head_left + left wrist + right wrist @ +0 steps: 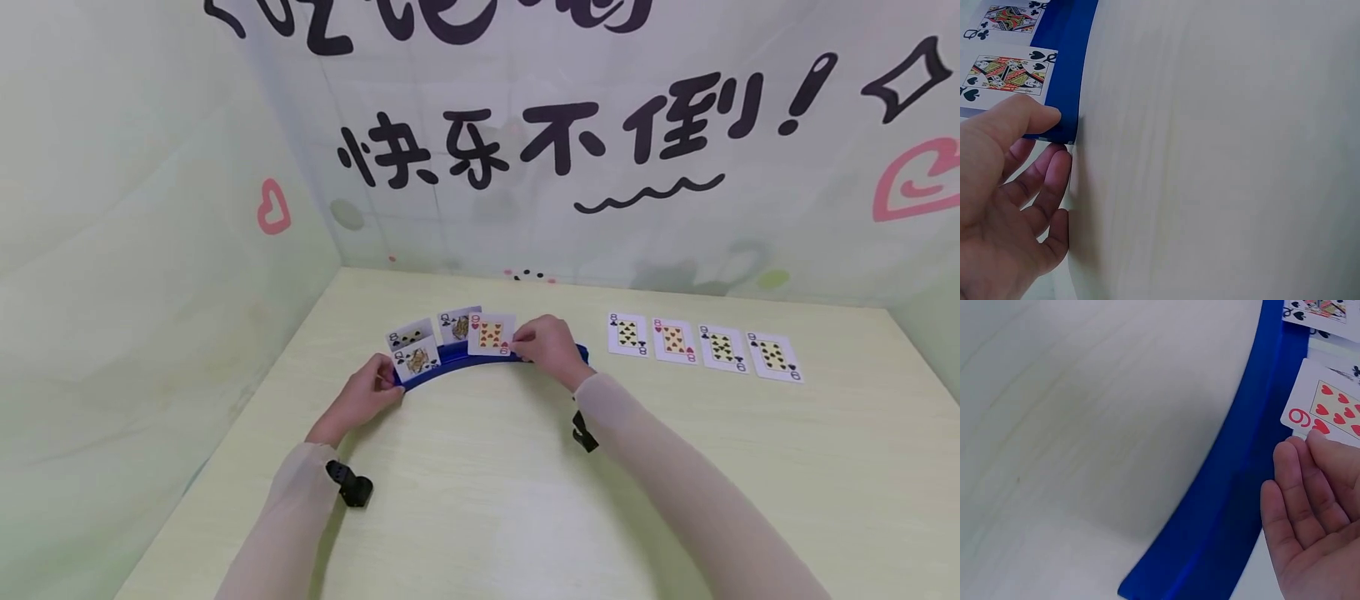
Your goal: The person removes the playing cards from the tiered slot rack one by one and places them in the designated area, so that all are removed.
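Your right hand [550, 343] pinches the white rectangular paper heart card [490, 335]; likely light, bendy, slick, best edge-held. Your left hand [366, 393] grips the curved blue plastic-looking holder [1235, 481].

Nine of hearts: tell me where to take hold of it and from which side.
Pinch the nine of hearts by its lower right edge, coming from the right, as the right hand does. That seems best, since in the head view its left side overlaps a queen and no card adjoins its right.
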The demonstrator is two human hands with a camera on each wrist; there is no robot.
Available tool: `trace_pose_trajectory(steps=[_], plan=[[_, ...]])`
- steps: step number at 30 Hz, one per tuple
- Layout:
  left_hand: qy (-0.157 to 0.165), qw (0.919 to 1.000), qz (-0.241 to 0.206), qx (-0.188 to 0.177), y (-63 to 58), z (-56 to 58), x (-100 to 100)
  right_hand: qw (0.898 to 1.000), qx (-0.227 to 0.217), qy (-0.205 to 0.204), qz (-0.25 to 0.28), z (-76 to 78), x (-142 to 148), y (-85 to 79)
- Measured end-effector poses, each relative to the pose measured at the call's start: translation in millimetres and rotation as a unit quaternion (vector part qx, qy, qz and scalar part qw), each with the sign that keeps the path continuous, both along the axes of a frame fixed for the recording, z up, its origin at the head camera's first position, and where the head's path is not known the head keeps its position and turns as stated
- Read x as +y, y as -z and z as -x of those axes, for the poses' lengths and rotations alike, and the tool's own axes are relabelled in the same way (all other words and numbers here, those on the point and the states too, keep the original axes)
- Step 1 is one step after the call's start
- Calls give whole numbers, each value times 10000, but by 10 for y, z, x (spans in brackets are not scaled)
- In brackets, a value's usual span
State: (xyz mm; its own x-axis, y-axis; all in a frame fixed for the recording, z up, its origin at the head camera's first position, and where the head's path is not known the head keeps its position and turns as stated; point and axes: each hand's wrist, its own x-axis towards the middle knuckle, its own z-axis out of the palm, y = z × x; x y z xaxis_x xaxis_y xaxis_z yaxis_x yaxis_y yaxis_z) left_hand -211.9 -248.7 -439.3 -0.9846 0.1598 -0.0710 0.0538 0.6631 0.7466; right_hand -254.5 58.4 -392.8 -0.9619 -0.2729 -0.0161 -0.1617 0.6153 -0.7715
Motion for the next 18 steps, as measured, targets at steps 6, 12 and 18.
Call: trace_pose_trajectory(steps=[6, 12, 18], plan=[[5, 10000, 24, 8, 1, -7, 7, 10000, 32, -51, -61, -43, 213, -89], [4, 10000, 91, 9, 3, -4, 6, 9998, 90, -82, -172, -113, 476, -158], [17, 9999, 116, 13, -7, -11, 10, 9991, 130, -26, -399, -170, 691, -168]])
